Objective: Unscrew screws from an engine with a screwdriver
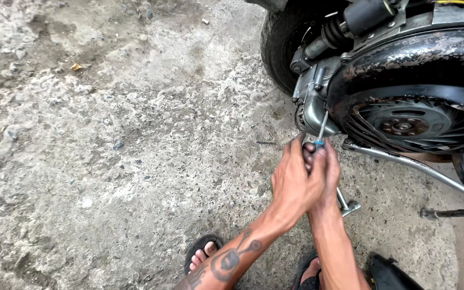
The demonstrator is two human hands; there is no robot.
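Both my hands are clasped together around the handle of a screwdriver (321,129) just below the engine of a scooter. My left hand (294,180) wraps over the front, and my right hand (328,169) sits behind it on the same blue-tipped handle. The thin metal shaft rises up and to the right, with its tip at the grey engine casing (313,110). Just right of the casing is the round black fan cover (412,121) with its slotted fins.
The scooter's rear tyre (277,45) and shock spring (333,33) stand at the top. A chrome kick lever (404,161) runs down to the right. My sandalled feet (202,255) rest on rough concrete ground (108,161). A black object (390,274) lies at the bottom right.
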